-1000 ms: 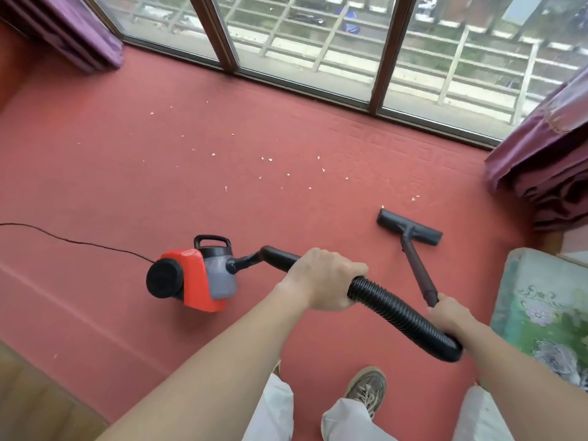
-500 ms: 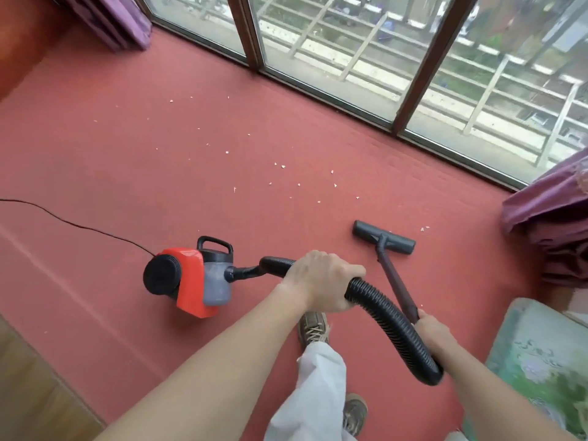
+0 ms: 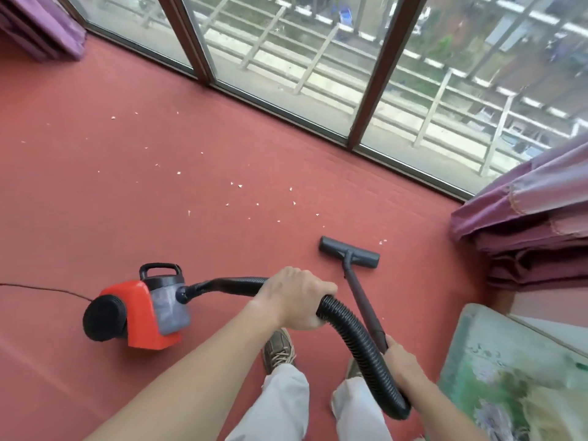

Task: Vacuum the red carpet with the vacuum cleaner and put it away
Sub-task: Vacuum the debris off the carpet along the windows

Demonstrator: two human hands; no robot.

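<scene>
A red and black canister vacuum cleaner (image 3: 140,313) sits on the red carpet (image 3: 95,202) at lower left. Its black ribbed hose (image 3: 353,342) arcs to the right. My left hand (image 3: 296,297) grips the hose near its top. My right hand (image 3: 401,361) grips the lower end of the dark wand (image 3: 361,300). The flat floor nozzle (image 3: 349,251) rests on the carpet ahead of me. Several white crumbs (image 3: 238,185) lie scattered beyond the nozzle and to the left.
A glass window wall with brown frames (image 3: 375,100) runs along the carpet's far edge. Purple curtains bunch at the right (image 3: 525,224) and top left (image 3: 41,27). A floral cushion (image 3: 509,377) lies at lower right. The black power cord (image 3: 41,289) trails left.
I have stepped forward, both feet now under me. The nozzle has slid left along the carpet, away from the right curtain. Both hands keep their grips.
</scene>
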